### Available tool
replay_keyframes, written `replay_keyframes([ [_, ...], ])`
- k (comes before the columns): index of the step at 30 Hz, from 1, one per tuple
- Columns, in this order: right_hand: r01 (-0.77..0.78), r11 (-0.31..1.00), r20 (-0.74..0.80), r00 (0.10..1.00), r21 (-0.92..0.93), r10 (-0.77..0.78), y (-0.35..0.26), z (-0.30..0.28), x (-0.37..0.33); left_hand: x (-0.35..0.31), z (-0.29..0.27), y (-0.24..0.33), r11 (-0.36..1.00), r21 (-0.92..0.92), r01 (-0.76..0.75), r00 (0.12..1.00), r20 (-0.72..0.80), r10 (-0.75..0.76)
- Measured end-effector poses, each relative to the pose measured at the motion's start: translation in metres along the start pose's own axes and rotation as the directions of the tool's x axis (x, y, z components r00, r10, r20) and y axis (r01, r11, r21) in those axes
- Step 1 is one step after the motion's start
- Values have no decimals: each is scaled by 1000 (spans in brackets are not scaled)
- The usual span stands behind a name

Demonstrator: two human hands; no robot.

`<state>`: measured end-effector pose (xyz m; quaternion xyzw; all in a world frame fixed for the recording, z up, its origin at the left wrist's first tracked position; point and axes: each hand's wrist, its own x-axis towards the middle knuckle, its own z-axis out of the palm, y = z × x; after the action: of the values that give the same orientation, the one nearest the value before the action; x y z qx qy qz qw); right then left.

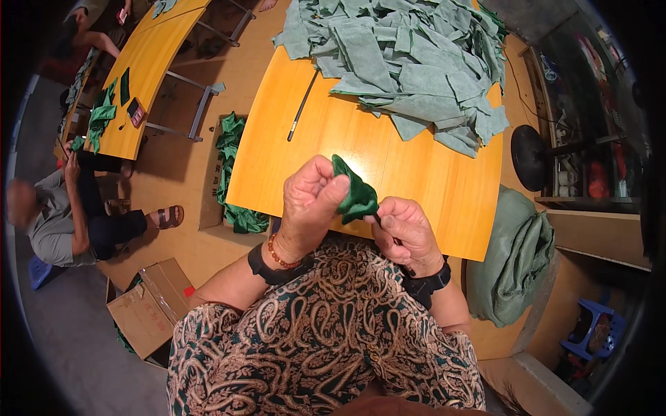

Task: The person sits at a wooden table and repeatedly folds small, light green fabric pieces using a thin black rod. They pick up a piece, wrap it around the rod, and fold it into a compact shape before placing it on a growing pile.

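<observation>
Patterned garment (326, 319) over the lap, and just past it the left hand (309, 197) has a green cloth (354, 191) pinched between thumb and curled fingers. The right hand (409, 232) is gripping a thin dark rod (379, 220) right at the cloth's lower end. So the cloth is up between both hands, over the near edge of the yellow table (298, 177).

Now the containers. Lower left there's a carton (149, 305) with a bit of green showing at its side; can't make out what's deeper in. Tucked beside the table's left edge is an open box (210, 204) stuffed with shiny green pieces (229, 142), some spilling over the near side. On the right, a bulging green sack (510, 260), contents hidden.

Further up the table: another rod (303, 107), then a big heap of grey-green pieces (409, 62). Off right, a shelf (590, 202) holds pale rolls (567, 179) and something red (598, 179).
</observation>
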<state>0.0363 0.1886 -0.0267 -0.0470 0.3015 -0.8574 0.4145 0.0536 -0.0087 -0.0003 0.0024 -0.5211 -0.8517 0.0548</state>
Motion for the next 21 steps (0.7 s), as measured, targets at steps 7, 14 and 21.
replay_keyframes([
  [7, -13, 999, -7, 1000, -52, 12, -7, -1, -2, 9, 2, 15, 999, -40, 34, 990, -135, -39],
  [14, -27, 996, -1, 1000, -86, 27, -10, -1, 0, 5, -13, 5, 998, 5, 65, 998, 15, -65],
  [21, -22, 998, -22, 1000, -67, 20, 1, -3, 8, 7, -23, 6, 976, 185, 116, 991, 41, -126],
])
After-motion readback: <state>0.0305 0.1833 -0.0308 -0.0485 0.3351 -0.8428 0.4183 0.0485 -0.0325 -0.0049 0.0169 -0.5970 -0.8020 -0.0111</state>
